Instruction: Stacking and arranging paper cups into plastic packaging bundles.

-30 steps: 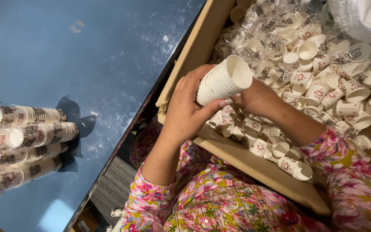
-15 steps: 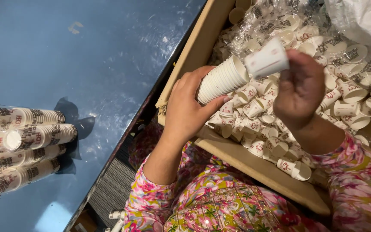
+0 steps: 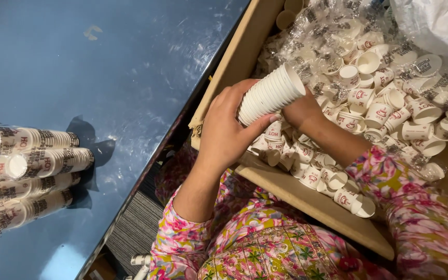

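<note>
Since half a second ago my right hand point(image 3: 303, 111) has come down from where it held a single cup up by the stack's mouth and now sits under the far end of the stack of white paper cups point(image 3: 270, 94), its fingers hidden so I cannot tell how they are set. My left hand point(image 3: 229, 129) is wrapped closed around the stack's near end, the stack tilted with its open mouth toward one o'clock over the cardboard box point(image 3: 224, 78) of loose cups point(image 3: 369, 111). At nine o'clock on the blue table point(image 3: 130, 67) lie wrapped sleeves of cups point(image 3: 27, 171).
</note>
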